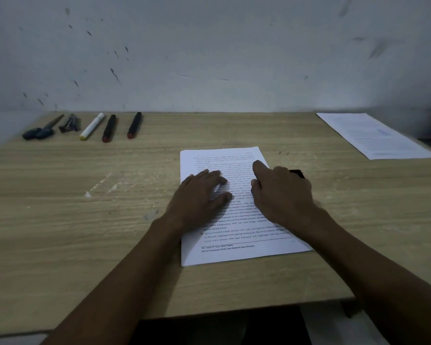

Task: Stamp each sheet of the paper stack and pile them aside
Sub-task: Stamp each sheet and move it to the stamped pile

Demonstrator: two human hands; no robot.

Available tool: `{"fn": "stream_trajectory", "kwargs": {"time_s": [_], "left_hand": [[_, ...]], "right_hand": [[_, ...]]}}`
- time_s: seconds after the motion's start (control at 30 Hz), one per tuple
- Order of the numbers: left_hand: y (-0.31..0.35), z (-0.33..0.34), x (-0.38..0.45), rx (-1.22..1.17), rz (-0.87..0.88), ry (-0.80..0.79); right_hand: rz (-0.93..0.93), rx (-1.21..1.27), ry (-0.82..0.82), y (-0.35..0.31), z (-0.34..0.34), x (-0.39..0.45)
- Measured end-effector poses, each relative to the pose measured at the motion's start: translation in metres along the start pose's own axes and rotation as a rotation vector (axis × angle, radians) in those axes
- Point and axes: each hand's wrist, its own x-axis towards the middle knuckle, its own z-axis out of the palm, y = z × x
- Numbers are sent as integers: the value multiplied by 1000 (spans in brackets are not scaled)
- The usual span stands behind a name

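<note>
I see both forearms reaching in over the near table (60,220) edge; left hand (199,195) lies flat on the stack (237,250), fingers spread and pressing the top sheet; right hand (281,192) just beside it on the same sheet, index pointing forward, other fingers curled; a small black thing (297,173) shows past its knuckles, whether gripped I cannot tell; far right of that hand, the pile (376,138); far left of the left hand, pens (95,127) in a row by the wall (209,51).
</note>
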Motion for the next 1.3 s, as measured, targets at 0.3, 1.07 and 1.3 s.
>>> {"fn": "stream_trajectory", "kwargs": {"time_s": [0.3, 1.07, 1.3], "left_hand": [[0, -2, 1, 5, 16, 12], [16, -31, 14, -128, -51, 138], [-3, -35, -1, -155, -98, 483]], "right_hand": [[-13, 8, -26, 0, 2, 2], [476, 394, -20, 84, -41, 27], [488, 358, -41, 82, -29, 32]]}}
